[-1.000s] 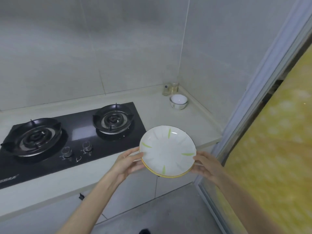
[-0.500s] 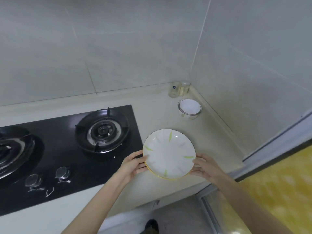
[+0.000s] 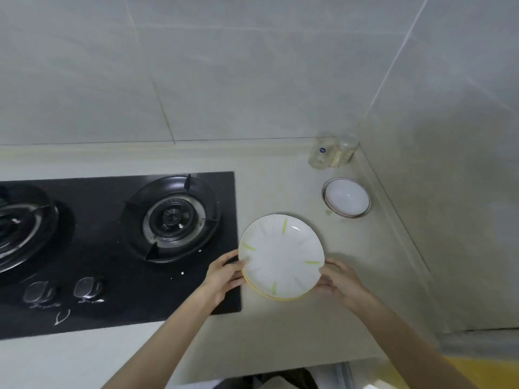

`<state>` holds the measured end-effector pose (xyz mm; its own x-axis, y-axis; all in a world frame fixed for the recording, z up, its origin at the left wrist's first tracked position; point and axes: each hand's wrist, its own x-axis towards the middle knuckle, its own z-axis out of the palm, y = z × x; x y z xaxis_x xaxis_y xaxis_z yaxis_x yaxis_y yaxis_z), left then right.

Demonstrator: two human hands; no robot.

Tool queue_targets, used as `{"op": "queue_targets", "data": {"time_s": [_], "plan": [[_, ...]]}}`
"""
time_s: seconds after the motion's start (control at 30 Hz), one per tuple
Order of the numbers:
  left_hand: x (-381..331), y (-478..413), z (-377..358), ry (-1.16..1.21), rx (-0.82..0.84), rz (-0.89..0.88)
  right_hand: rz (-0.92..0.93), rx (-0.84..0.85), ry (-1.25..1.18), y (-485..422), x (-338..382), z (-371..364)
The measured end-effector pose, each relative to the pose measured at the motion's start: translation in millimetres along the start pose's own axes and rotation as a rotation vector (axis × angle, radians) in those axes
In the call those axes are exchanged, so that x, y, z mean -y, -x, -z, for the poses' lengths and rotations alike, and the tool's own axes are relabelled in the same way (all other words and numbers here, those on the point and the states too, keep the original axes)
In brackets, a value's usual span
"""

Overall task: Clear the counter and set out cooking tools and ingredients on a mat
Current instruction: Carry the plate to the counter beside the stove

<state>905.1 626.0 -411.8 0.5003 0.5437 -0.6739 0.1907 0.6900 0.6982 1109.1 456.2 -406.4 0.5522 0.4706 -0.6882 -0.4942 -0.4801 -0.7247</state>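
Note:
A stack of plates (image 3: pixel 280 255), the top one white with green dashes and a yellow rim showing beneath, is over the pale counter (image 3: pixel 323 327) just right of the stove. My left hand (image 3: pixel 224 275) grips its left edge and my right hand (image 3: pixel 341 284) grips its right edge. Whether the stack rests on the counter or hovers just above it I cannot tell.
A black two-burner gas hob (image 3: pixel 118 248) fills the counter to the left, its knobs near the front. A white bowl in a metal ring (image 3: pixel 346 198) and two glass jars (image 3: pixel 332 151) stand in the back right corner against the tiled wall.
Both hands carried the plates forward from beyond the counter's front edge to over the counter beside the stove. The view swung down and to the left over the counter.

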Motion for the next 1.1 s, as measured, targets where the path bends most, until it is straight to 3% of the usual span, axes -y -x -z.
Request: {"op": "queue_targets", "data": {"time_s": [0.3, 0.57, 0.73, 0.93, 1.1], "plan": [[3, -1, -21, 0.026, -0.062, -0.057, -0.077, 0.187, -0.086, -30, 24, 16], [18, 29, -34, 0.118, -0.129, -0.072, -0.209, 0.200, -0.232, -28, 19, 22], [44, 53, -44, 0.261, -0.010, 0.029, -0.291, 0.192, -0.322, -17, 7, 18], [54, 53, -47, 0.488, -0.047, 0.090, -0.291, 0.140, -0.310, -17, 0, 9], [41, 43, -49, 0.577, -0.080, 0.045, -0.318, 0.146, -0.464, -20, 15, -4]]}}
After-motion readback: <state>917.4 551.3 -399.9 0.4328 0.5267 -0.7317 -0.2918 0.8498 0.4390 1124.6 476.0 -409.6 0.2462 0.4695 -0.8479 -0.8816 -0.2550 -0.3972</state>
